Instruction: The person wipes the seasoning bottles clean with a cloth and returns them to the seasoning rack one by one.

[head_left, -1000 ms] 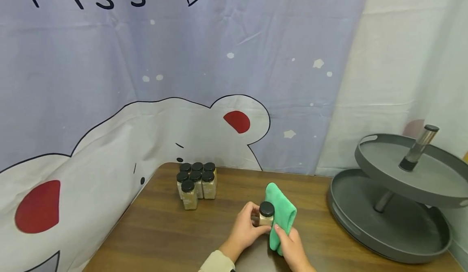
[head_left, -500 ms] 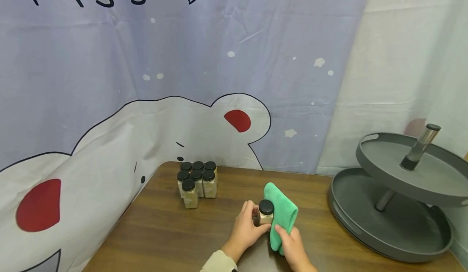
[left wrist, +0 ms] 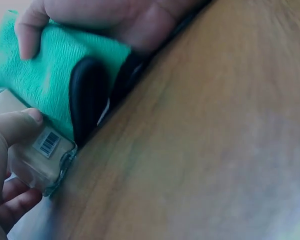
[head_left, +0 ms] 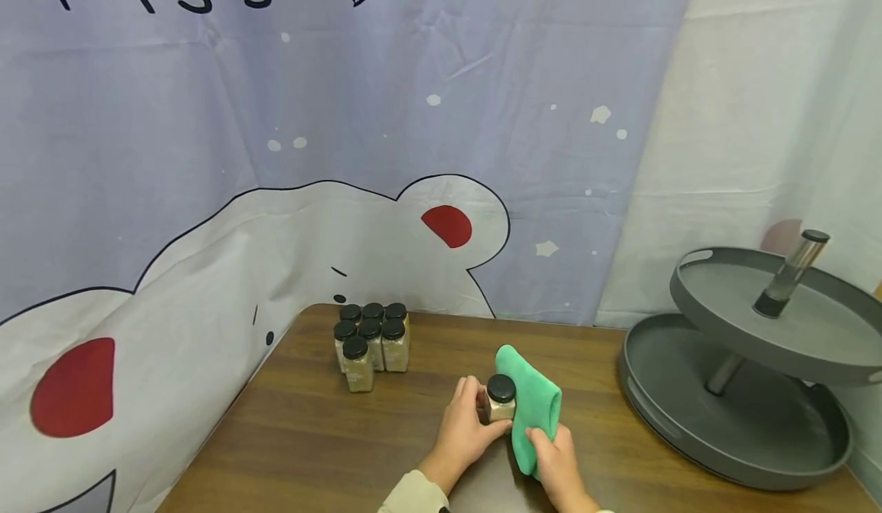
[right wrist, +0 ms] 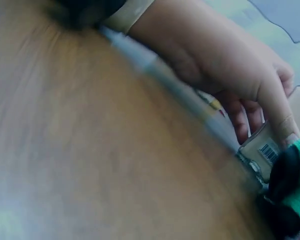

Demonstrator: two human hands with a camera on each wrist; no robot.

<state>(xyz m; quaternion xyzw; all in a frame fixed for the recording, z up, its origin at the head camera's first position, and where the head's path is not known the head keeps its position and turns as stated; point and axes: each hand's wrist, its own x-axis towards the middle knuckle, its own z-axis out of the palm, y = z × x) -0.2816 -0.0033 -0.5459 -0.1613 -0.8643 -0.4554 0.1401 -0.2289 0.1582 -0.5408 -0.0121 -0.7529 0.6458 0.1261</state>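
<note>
My left hand grips a square glass jar with a black lid, thumb on the near side and fingers behind. Pale contents fill the jar, and a barcode label shows on its side in the left wrist view. With my right hand I pinch a folded green cloth, thumb on top. The cloth lies against the jar's right side. In the right wrist view the left thumb presses on the jar's face, next to the cloth's folded edge.
Several similar black-lidded jars stand grouped at the back left of the wooden table. A grey two-tier round tray stand is at the right. A printed curtain hangs behind the table.
My right hand and the cloth have shifted slightly along the jar's side, the hand a little to the right. My left hand keeps its grip on the jar, which stays nearly in place.
</note>
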